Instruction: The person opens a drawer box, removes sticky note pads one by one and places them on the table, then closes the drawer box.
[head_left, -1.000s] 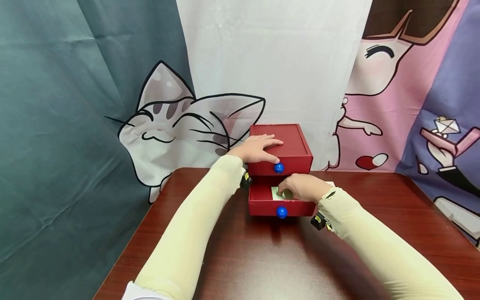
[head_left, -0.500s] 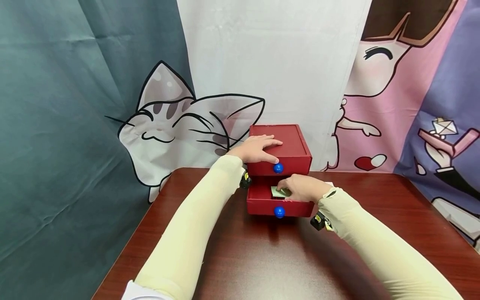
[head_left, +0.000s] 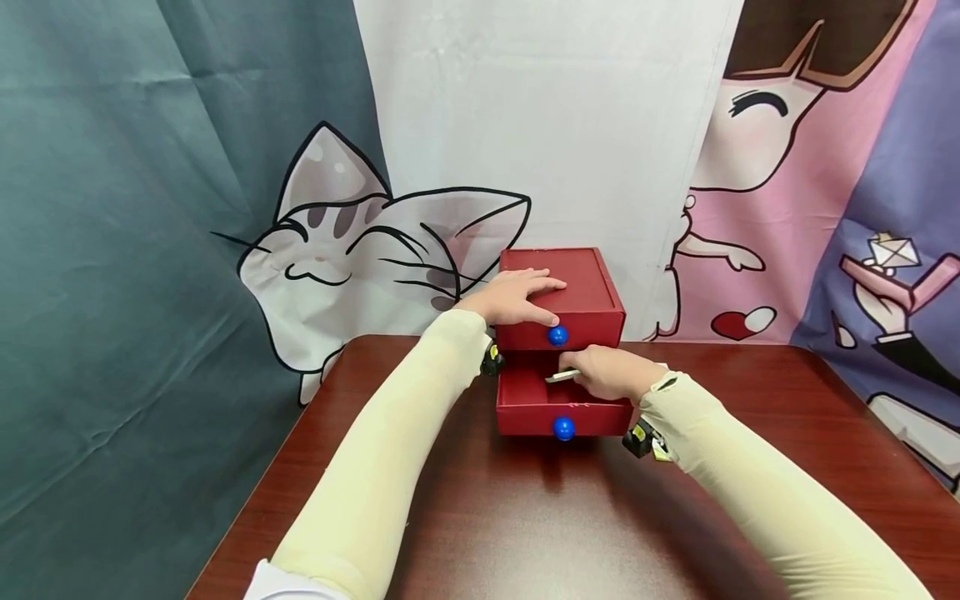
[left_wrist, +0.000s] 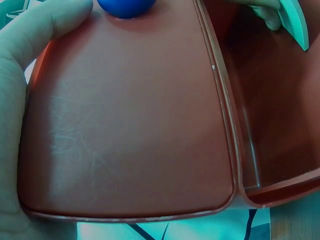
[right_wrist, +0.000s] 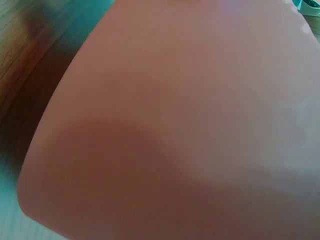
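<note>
A red two-drawer box [head_left: 577, 279] stands on the table, its lower drawer [head_left: 525, 419] pulled out. My left hand [head_left: 513, 298] rests on the top, fingers spread, thumb by the upper blue knob [head_left: 557, 335]. Over the lower drawer, my right hand [head_left: 611, 371] pinches a thin, flat light-green pad [head_left: 562, 377] tilted almost edge-on. In the left wrist view the pad [left_wrist: 295, 22] shows between fingers above the drawer floor, with the thumb [left_wrist: 65, 17] along the upper drawer front [left_wrist: 135, 115]. A red drawer surface [right_wrist: 200, 100] fills most of the right wrist view, which hides the right fingers.
A lower blue knob [head_left: 564, 428] sticks out from the drawer front. The brown wooden table [head_left: 510, 517] extends toward me. A printed cloth backdrop [head_left: 555, 125] hangs right behind the box. Behind the right wrist, a small pale corner [head_left: 663, 365] shows on the table.
My right hand has lifted the light-green pad from lying flat in the lower drawer to a tilted, nearly edge-on pose. The left hand has stayed on the box top.
</note>
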